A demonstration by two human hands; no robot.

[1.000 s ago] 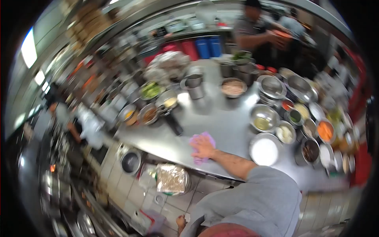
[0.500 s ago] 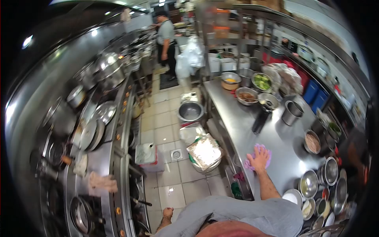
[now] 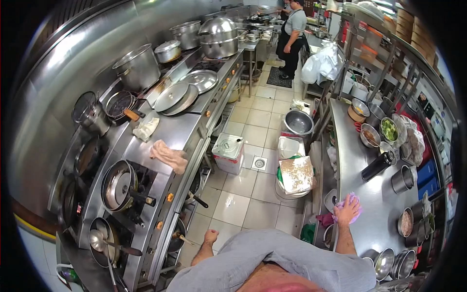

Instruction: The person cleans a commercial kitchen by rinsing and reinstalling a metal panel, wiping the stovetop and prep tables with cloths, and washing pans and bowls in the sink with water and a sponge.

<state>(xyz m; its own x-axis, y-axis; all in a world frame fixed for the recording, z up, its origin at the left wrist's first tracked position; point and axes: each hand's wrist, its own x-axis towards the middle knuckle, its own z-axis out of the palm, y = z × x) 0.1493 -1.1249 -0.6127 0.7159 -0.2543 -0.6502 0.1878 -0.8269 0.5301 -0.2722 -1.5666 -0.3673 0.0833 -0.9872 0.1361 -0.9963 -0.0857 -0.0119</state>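
My right hand (image 3: 346, 212) presses down on a crumpled purple cloth (image 3: 356, 206), its fingers spread over it. Both are at the near left edge of the steel counter (image 3: 351, 168). Low over the tiled floor, my left hand (image 3: 211, 237) hangs in a loose fist beside my body, and nothing shows in it. Farther along the counter from the cloth are a black cylindrical bottle (image 3: 378, 166) lying at a slant in view and a tall steel pot (image 3: 402, 179).
On the left runs a stove line with a pan (image 3: 116, 185), a ladle (image 3: 97, 240) and a pink cloth (image 3: 169, 155). A square tin (image 3: 227, 152) and a foil-covered box (image 3: 297, 175) stand along the aisle. A co-worker (image 3: 294, 36) stands at the far end.
The view has swung left, so more of the stove shows. My right hand stays on the purple cloth, now at the counter's edge. My left hand remains a fist at my side.
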